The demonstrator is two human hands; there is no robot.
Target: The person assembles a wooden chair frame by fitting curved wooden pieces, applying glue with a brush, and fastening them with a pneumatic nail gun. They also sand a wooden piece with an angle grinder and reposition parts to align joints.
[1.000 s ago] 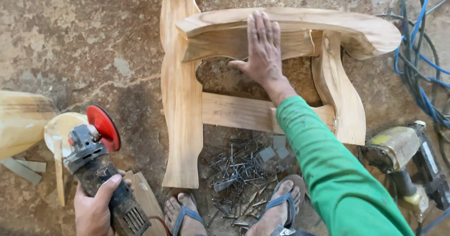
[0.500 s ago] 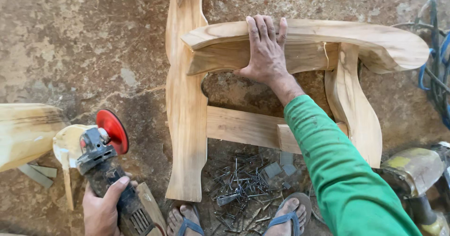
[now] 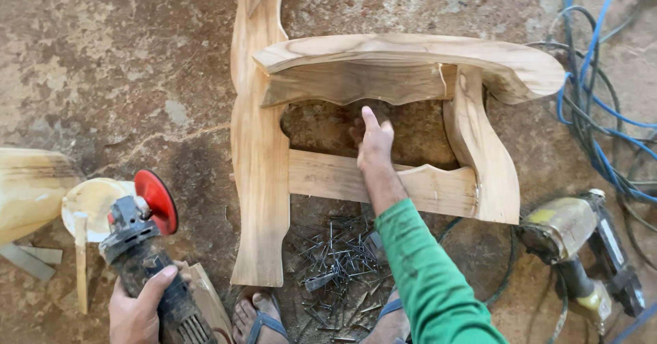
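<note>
At the far left, a pale wooden piece (image 3: 31, 190) lies on the stained concrete floor (image 3: 116, 63). Just right of it, an angle grinder (image 3: 140, 238) with a red disc (image 3: 156, 200) is gripped around its body by the left hand (image 3: 137, 310), fingers wrapped tight. In the middle, an unfinished wooden chair frame (image 3: 260, 180) lies on its side. The right hand (image 3: 373, 142), in a green sleeve (image 3: 428, 282), is reached into the frame's opening above the lower rail (image 3: 328, 176); its fingers are extended, holding nothing. Loose nails (image 3: 335, 262) are heaped below, between sandalled feet (image 3: 260, 316). A nail gun (image 3: 575, 241) and blue cables (image 3: 595, 91) lie at the right.
</note>
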